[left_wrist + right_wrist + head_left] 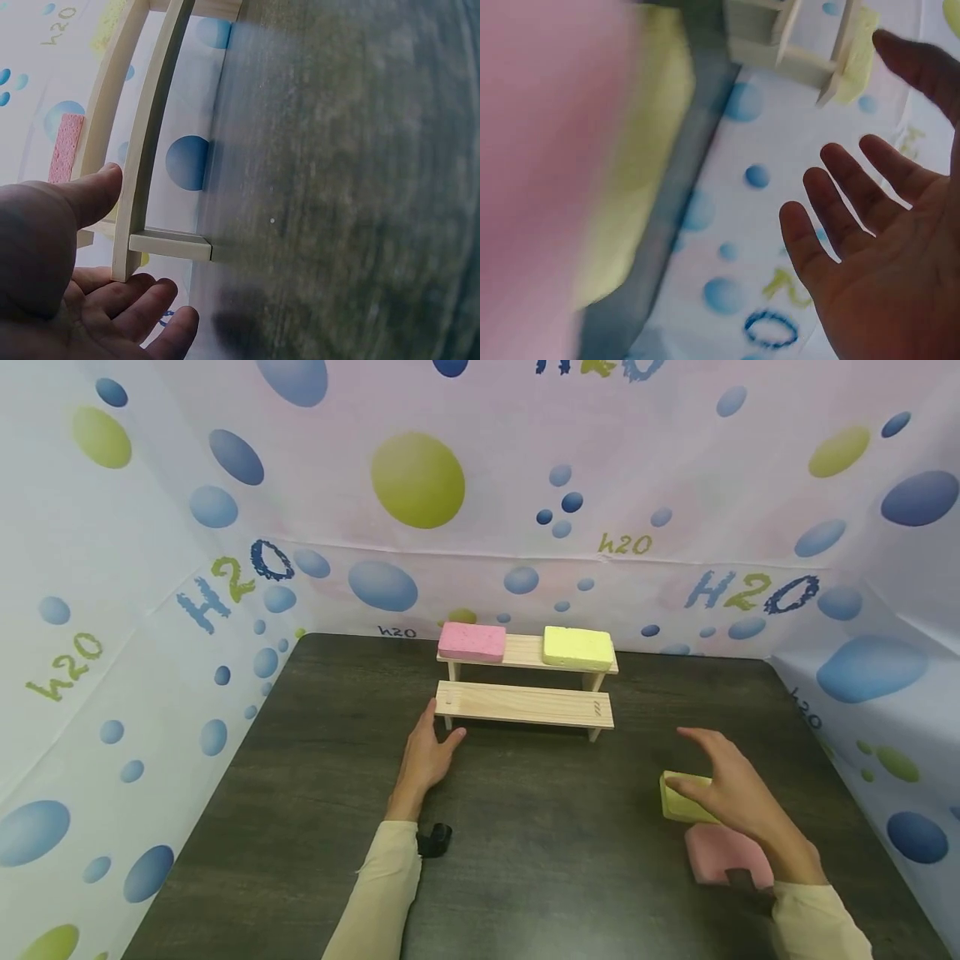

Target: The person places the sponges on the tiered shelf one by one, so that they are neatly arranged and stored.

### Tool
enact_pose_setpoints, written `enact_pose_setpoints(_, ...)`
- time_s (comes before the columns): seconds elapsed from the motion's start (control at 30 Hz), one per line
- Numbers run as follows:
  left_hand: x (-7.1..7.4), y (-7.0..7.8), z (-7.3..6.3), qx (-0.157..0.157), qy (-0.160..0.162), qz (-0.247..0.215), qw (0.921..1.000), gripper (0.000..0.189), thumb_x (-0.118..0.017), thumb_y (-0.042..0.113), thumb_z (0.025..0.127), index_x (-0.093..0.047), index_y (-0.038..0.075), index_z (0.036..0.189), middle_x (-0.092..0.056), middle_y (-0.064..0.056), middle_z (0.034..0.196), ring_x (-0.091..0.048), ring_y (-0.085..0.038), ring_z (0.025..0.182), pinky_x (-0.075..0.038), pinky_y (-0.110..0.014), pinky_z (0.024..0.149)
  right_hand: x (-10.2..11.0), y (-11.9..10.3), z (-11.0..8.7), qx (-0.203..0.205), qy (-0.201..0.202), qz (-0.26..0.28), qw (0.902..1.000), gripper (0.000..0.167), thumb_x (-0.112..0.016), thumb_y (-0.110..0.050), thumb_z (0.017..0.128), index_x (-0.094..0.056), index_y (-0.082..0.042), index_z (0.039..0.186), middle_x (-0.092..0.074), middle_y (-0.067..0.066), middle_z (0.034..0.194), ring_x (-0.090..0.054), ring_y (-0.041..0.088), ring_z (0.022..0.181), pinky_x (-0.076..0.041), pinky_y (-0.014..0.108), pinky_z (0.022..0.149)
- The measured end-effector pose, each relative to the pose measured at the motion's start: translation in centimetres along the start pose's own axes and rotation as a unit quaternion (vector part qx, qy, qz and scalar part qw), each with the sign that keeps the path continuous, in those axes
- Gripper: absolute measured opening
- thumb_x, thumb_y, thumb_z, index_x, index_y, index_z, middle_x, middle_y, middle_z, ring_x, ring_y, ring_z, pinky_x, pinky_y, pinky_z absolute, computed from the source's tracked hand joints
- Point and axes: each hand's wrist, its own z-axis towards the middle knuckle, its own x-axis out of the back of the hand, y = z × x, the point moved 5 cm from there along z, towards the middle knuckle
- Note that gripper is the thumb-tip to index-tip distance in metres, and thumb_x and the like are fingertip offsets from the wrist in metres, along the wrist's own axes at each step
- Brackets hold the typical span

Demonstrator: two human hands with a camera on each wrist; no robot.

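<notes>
Two-tier wooden rack [525, 703]: upright on the desk [300, 793], two stepped boards on short legs, with the patterned sheet [487, 485] behind it.
Shelved pink sponge [472, 642]: lying flat on the rack's upper board, at its left end.
Shelved yellow sponge [577, 648]: flat on the same board, at the rack's right end.
Loose yellow sponge [681, 808]: on the desk, right of the rack and nearer the person than it.
Loose pink sponge [712, 853]: also right of the rack, farther toward the person; whether it touches its yellow neighbour I cannot tell.
Left hand [426, 760]: at the left end of the rack's lower board, thumb and fingers [146, 311] parted on either side of the board's end, not curled round it; firm contact is hard to confirm.
Right hand [738, 789]: right of the rack, over the loose sponges, fingers [847, 180] spread wide from the thumb, holding nothing.
Sponge handling: probably light, soft and grippy; a gentle pinch across opposite long edges should do, since hard squeezing would dent them.
Rack handling: likely stiff but light enough to slide if bumped; best held at a board's end, near a leg.
</notes>
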Motion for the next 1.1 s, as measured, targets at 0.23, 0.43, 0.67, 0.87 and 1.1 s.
enact_pose_setpoints(0.23, 0.1, 0.1, 0.0, -0.001, -0.001, 0.004, 1.0, 0.08, -0.062, 0.037, 0.094, -0.018, 0.009, 0.156, -0.027, -0.018, 0.158, -0.032, -0.036, 0.144, -0.029, -0.053, 0.116, -0.5, 3.5, -5.0, -0.022, 0.012, 0.005, 0.9997, 0.085, -0.085, -0.034, 0.073, -0.043, 0.005, 0.136, -0.043, 0.032, 0.135, -0.04, 0.053, 0.12, -0.036, 0.068, 0.085)
enact_pose_setpoints(0.43, 0.1, 0.0, -0.1, 0.003, -0.004, 0.003, 1.0, 0.08, -0.062, 0.036, 0.094, -0.018, 0.01, 0.156, -0.028, -0.018, 0.158, -0.032, -0.037, 0.144, -0.029, -0.054, 0.116, -0.9, 6.3, -7.7, -0.043, -0.004, -0.011, 0.999, 0.09, -0.087, -0.031, 0.069, -0.042, 0.011, 0.134, -0.04, 0.036, 0.132, -0.038, 0.056, 0.116, -0.037, 0.068, 0.083)
enact_pose_setpoints(0.67, 0.1, 0.0, -0.1, 0.0, -0.001, -0.001, 1.0, 0.08, -0.063, 0.036, 0.094, -0.019, 0.01, 0.155, -0.029, -0.018, 0.158, -0.032, -0.036, 0.144, -0.029, -0.054, 0.116, -1.4, 7.7, -9.3, -0.084, -0.029, -0.009, 0.996, 0.09, -0.084, -0.038, 0.072, -0.041, 0.009, 0.136, -0.038, 0.037, 0.134, -0.038, 0.056, 0.117, -0.038, 0.069, 0.084)
enact_pose_setpoints(0.87, 0.1, 0.1, -0.1, 0.0, 0.001, -0.001, 1.0, 0.08, -0.063, 0.035, 0.094, -0.019, 0.009, 0.155, -0.029, -0.018, 0.158, -0.033, -0.036, 0.143, -0.029, -0.054, 0.115, -2.0, 7.6, -10.2, -0.085, -0.023, -0.007, 0.9961, 0.087, -0.085, -0.039, 0.071, -0.044, 0.006, 0.134, -0.04, 0.031, 0.133, -0.043, 0.05, 0.116, -0.04, 0.063, 0.083)
enact_pose_setpoints(1.1, 0.1, 0.1, -0.2, 0.005, 0.002, -0.001, 1.0, 0.079, -0.062, 0.035, 0.094, -0.019, 0.01, 0.155, -0.028, -0.017, 0.158, -0.033, -0.036, 0.144, -0.029, -0.054, 0.116, -2.3, 7.7, -10.6, -0.087, -0.036, -0.007, 0.9955, 0.093, -0.086, -0.041, 0.069, -0.043, 0.006, 0.137, -0.037, 0.034, 0.134, -0.043, 0.05, 0.115, -0.042, 0.065, 0.082)
